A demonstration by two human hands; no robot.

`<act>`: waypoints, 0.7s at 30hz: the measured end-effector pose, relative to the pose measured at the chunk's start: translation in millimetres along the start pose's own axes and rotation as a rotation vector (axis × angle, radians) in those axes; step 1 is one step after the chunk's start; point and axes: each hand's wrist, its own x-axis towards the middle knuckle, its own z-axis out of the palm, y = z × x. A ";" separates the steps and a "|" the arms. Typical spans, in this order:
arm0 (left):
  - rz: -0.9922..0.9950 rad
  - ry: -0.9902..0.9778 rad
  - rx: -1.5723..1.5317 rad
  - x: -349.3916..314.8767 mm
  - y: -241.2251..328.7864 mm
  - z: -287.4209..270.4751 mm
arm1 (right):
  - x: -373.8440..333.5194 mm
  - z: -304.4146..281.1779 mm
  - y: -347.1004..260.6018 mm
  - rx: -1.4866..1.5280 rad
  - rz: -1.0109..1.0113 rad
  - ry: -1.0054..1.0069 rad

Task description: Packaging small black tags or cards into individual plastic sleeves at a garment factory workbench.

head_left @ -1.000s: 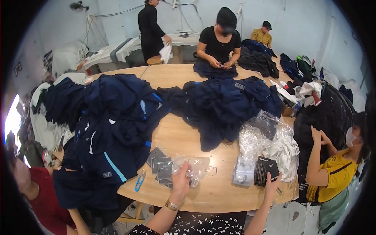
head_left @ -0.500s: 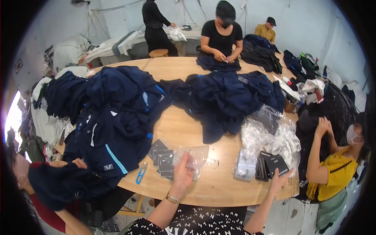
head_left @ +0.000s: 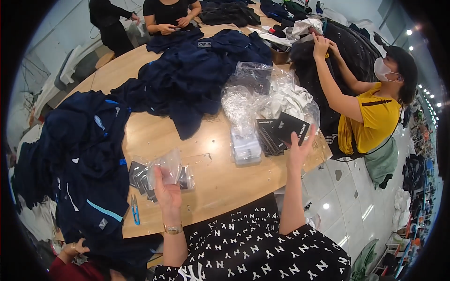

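My left hand point(head_left: 168, 193) pinches a small clear plastic bag point(head_left: 171, 160) between thumb and fingers, above the near part of the table. Below it lie several dark square cards point(head_left: 137, 174), some in clear sleeves. Blue thread snips point(head_left: 135, 210) rest just left of these. Further right, my right hand point(head_left: 300, 149) grips a black square card point(head_left: 289, 127) by its near right corner, thumb on top. Under and beside that card is a fanned stack of black cards point(head_left: 268, 136). A pile of small clear bags point(head_left: 246, 151) sits to the stack's left.
Navy garments point(head_left: 187, 75) are heaped at the left and across the middle of the wooden table point(head_left: 206, 196). A large clear plastic bag point(head_left: 236, 96) holds white pieces behind the cards. Co-workers sit or stand around, one in a yellow shirt point(head_left: 375, 112) at right.
My view has swung to the right, so the table appears shifted left. The right hand now has a firmer hold on the top black card; the left hand keeps its clear bag.
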 end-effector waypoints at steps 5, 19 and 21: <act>-0.007 0.006 0.002 -4.5 -10.3 10.6 | -15.2 20.5 3.6 0.264 0.158 -0.227; -0.106 -0.033 -0.110 -10.7 -18.2 29.3 | -83.7 78.4 -9.3 -0.020 -0.095 -0.893; -0.142 -0.071 -0.137 -12.0 -18.0 35.4 | -83.4 76.3 -4.1 -0.013 -0.032 -0.904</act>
